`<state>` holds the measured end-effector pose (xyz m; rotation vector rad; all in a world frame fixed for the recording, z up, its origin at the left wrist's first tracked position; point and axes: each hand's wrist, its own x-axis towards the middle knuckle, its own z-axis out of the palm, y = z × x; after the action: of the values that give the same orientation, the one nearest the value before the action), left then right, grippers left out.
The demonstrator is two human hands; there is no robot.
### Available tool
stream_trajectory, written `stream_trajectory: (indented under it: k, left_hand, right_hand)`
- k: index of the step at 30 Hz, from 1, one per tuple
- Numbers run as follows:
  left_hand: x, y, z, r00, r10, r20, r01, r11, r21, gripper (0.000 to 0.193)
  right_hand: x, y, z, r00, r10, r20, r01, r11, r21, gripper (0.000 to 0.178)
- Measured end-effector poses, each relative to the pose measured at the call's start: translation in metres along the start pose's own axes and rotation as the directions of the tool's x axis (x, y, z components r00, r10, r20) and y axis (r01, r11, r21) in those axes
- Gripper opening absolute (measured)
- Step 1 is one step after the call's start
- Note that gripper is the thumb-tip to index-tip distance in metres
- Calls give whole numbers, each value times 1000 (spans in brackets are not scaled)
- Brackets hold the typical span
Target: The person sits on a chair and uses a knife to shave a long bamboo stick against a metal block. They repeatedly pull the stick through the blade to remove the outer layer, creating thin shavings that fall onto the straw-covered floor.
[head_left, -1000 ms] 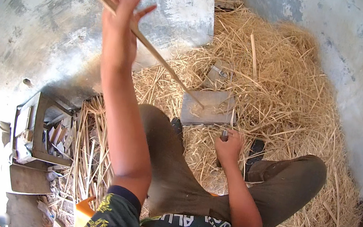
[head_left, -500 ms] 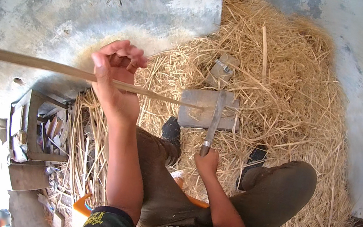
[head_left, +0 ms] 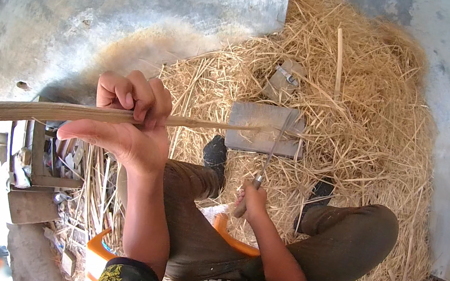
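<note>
A long brown strip, apparently split bamboo [head_left: 49,110], runs from the left edge across the palm of my left hand [head_left: 135,119]. The fingers curl over it and the thumb stretches out along its near side. Its thin right end lies over a grey wooden block [head_left: 243,138], with shavings around it. My right hand [head_left: 254,198] is wrapped round the handle of a long knife [head_left: 273,149]. The blade points away from me across the block, seen nearly edge-on, close to the strip's thin end.
Pale shavings [head_left: 360,122] are heaped around the block and my feet. Beyond it lies a small block with a metal clamp-like piece [head_left: 284,79]. At left stand a wooden frame [head_left: 41,159] with scraps and a bundle of thin strips [head_left: 102,185]. An orange chair edge [head_left: 237,244] shows beneath me.
My left hand has come lower and turned, its fingers now curled over the strip, whose left part has dropped. The knife has shifted slightly nearer and turned more edge-on.
</note>
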<state>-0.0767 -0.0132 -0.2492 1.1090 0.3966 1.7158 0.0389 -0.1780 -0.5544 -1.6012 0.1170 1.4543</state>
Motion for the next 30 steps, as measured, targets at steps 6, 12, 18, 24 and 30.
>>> stream_trajectory:
  k: [6, 12, 18, 24, 30]
  left_hand:
    - [-4, 26, 0, 999, -12, 38, 11, 1000, 23, 77]
    - [-4, 28, -4, 995, -44, 91, 53, 994, -99, 72]
    - [4, 29, -14, 999, -42, 17, 45, 986, -163, 75]
    - [7, 26, -3, 997, -72, 11, 73, 987, -145, 75]
    - [7, 27, 4, 994, -90, 67, 99, 984, -147, 77]
  right_hand:
    - [-7, -7, -12, 998, -56, 8, 56, 994, -97, 19]
    - [-18, -16, -24, 988, -142, -61, 128, 972, -196, 16]
    - [-30, -31, -23, 828, -542, -145, 333, 682, -651, 38]
    - [-50, -147, -25, 737, -675, -22, 413, 477, -776, 43]
    - [6, -221, -54, 648, -749, 135, 468, 252, -847, 47]
